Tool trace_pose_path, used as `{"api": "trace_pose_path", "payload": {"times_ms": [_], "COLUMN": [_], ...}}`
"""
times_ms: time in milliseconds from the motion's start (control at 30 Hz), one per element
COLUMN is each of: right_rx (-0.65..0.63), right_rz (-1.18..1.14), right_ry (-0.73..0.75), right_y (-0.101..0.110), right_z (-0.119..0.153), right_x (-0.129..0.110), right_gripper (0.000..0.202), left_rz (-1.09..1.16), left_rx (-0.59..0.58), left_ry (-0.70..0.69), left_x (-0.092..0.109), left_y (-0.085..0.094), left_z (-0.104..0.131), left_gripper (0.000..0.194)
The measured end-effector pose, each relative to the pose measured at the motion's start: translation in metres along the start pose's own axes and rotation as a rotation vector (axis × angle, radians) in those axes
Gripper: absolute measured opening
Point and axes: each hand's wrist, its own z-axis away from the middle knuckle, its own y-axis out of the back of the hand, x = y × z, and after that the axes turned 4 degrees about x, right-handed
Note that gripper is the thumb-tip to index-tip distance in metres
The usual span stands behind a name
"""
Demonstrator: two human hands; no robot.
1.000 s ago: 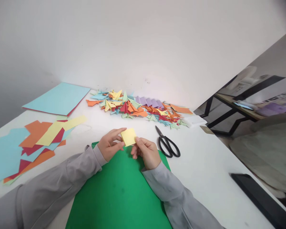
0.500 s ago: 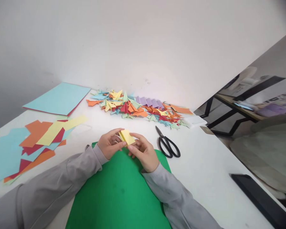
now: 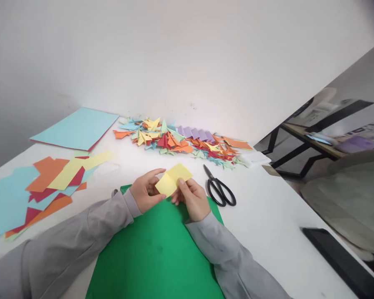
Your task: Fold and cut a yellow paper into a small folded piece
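Item: one small yellow paper (image 3: 173, 179), held aloft between the two hands above the far end of a green sheet (image 3: 156, 245).

Position: the paper bridged the gap between the fingers. Its left end met the left hand (image 3: 145, 190); its right half met the right hand (image 3: 193, 200). Both hands touched it, so neither was the nearer. The long axis ran aslant, from near left to far right, with a fold line crossing it about midway.

Left hand: thumb and forefinger parted, thumb at the near edge, forefinger by the far edge, the remaining fingers curled behind; a light hold on the left end.

Right hand: closed in a pinch, thumb laid on the upper face by the near edge, other fingers bent beneath, their exact contact hidden.

Appearance: pale yellow, plain, oblong as opened, thin; the two halves met at a shallow angle, the left catching the light differently from the right. Underside not visible.

Adjacent: black-handled scissors (image 3: 211, 176), to the right of the right hand, apart from it; folded paper pieces (image 3: 174, 141) in many colours, heaped on the far side of the white table (image 3: 262, 224).
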Motion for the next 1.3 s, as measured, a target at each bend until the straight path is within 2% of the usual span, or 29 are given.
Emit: {"api": "trace_pose_path", "payload": {"times_ms": [133, 267, 400, 500, 633, 800, 967, 1033, 1133, 1233, 1300], "right_rx": [0.038, 0.013, -0.037, -0.022, 0.017, -0.019, 0.056, 0.075, 0.076, -0.014, -0.099], "right_rz": [0.043, 0.122, 0.229, 0.255, 0.199, 0.192, 0.148, 0.106, 0.071, 0.164, 0.302], "right_ry": [-0.001, 0.049, 0.106, 0.146, 0.123, 0.186, 0.141, 0.133, 0.191, 0.337, 0.450], "right_y": [0.001, 0.001, 0.001, 0.002, 0.002, 0.000, 0.001, 0.003, 0.006, 0.006, 0.004], "right_z": [0.000, 0.003, 0.005, 0.005, 0.005, 0.008, 0.005, 0.004, 0.004, 0.007, 0.008], "right_x": [0.000, -0.004, -0.006, -0.005, -0.006, -0.008, -0.010, -0.011, -0.012, -0.010, -0.007], "right_gripper": [0.036, 0.034, 0.033, 0.030, 0.019, 0.012, 0.014, 0.015, 0.015, 0.034, 0.040], "left_rz": [-0.054, 0.023, 0.187, 0.244, 0.151, -0.021, 0.011, 0.054, 0.124, 0.133, 0.133], "left_rx": [-0.081, -0.091, -0.034, 0.032, 0.019, 0.035, 0.032, 0.068, 0.188, 0.314, 0.348], "left_ry": [-0.012, -0.040, -0.005, 0.029, 0.052, 0.068, 0.114, 0.123, 0.123, 0.121, 0.127], "left_x": [-0.001, -0.001, 0.002, 0.002, -0.003, -0.006, -0.006, -0.005, -0.002, -0.001, -0.002], "left_y": [0.000, 0.003, 0.005, 0.004, 0.000, -0.001, -0.001, -0.002, -0.001, 0.000, 0.001], "left_z": [0.002, 0.004, 0.001, -0.001, -0.002, -0.002, -0.001, -0.002, -0.005, -0.008, -0.009], "left_gripper": [0.074, 0.078, 0.050, 0.041, 0.042, 0.021, 0.019, 0.020, 0.023, 0.026, 0.025]}}
